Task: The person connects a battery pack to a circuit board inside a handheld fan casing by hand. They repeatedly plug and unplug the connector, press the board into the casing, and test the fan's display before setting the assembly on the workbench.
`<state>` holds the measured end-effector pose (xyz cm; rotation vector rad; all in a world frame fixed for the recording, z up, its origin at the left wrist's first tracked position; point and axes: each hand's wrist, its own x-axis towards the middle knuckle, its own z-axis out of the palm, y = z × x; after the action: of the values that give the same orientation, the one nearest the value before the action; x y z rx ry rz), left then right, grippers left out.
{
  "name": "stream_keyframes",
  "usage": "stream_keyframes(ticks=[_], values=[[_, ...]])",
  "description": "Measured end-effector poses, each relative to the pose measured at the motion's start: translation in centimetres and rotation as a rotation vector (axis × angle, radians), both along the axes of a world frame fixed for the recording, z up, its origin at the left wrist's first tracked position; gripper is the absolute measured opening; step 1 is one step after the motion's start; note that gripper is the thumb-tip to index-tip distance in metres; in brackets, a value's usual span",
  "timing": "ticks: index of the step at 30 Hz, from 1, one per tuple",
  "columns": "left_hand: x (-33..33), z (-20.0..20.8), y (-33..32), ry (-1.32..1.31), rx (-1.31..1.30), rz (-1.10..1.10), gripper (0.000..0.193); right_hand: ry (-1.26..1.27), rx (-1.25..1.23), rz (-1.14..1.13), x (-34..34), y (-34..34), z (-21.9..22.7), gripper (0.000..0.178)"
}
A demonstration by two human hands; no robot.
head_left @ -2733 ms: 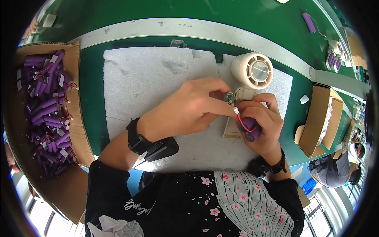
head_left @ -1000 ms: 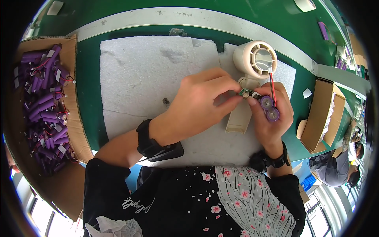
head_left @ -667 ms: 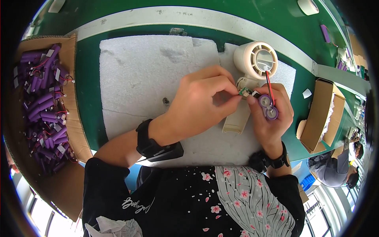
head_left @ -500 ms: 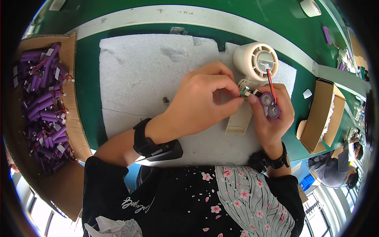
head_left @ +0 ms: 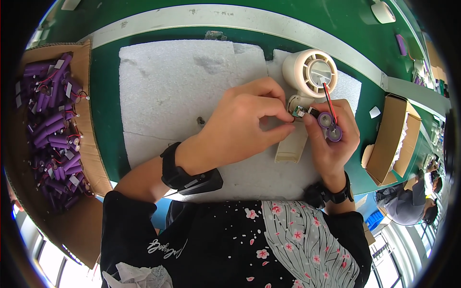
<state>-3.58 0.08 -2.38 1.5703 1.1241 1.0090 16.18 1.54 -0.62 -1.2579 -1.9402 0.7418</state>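
The green table (head_left: 104, 72) spreads under everything, with clock hours read from the middle of the view. On it lies a pale foam sheet (head_left: 168, 91), filling the centre. At nine o'clock stands a large cardboard box (head_left: 92, 158) holding a heap of purple battery cells (head_left: 55, 129), many with wires and pale tabs. A cream fan (head_left: 295, 67) sits on the foam, its round head toward two o'clock and its handle (head_left: 290, 149) running from the head toward half past six. At three o'clock is a smaller cardboard box (head_left: 382, 141) with white pieces inside.

The left hand (head_left: 240, 120) reaches in from the left, thumb and index fingertips nearly meeting at the edge of the circuit board; whether they grip it or a wire beside it, I cannot tell. The right hand (head_left: 333, 156) has its fingers wrapped around a purple two-cell battery pack (head_left: 330, 126), cell ends showing, at four o'clock from the board. A white roll (head_left: 383, 12) lies between one and two o'clock. The small green circuit board (head_left: 298, 112) is just below the fan head. Red and black wires (head_left: 330, 101) rise from the pack to a white connector (head_left: 322, 79), which overlaps the fan's silver disc.
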Motion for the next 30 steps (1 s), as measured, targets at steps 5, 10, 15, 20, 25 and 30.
stream_keyframes(ticks=[5, 10, 15, 20, 25, 30], values=[[0.0, -0.3, -0.2, 0.094, 0.171, -0.004, 0.013, -0.013, -0.044, 0.045, 0.1, 0.2, 0.4, 0.022], [-0.1, -0.6, -0.2, 0.037, 0.141, -0.006, 0.016, -0.028, -0.066, 0.089, 0.4, 0.4, 0.8, 0.023], [0.4, 0.3, -0.2, -0.07, -0.045, 0.007, 0.026, -0.015, -0.123, 0.081, 0.3, 0.2, 0.9, 0.023], [0.9, 0.3, -0.2, -0.037, -0.034, 0.005, 0.04, -0.113, -0.012, 0.155, 0.4, 0.3, 0.9, 0.026], [1.4, 0.3, -0.2, -0.014, 0.011, 0.006, 0.037, -0.195, 0.082, 0.189, 0.3, 0.3, 1.1, 0.03], [1.4, 0.2, -0.3, 0.026, -0.006, 0.016, 0.039, -0.2, 0.167, 0.152, 0.3, -0.1, 0.7, 0.033]])
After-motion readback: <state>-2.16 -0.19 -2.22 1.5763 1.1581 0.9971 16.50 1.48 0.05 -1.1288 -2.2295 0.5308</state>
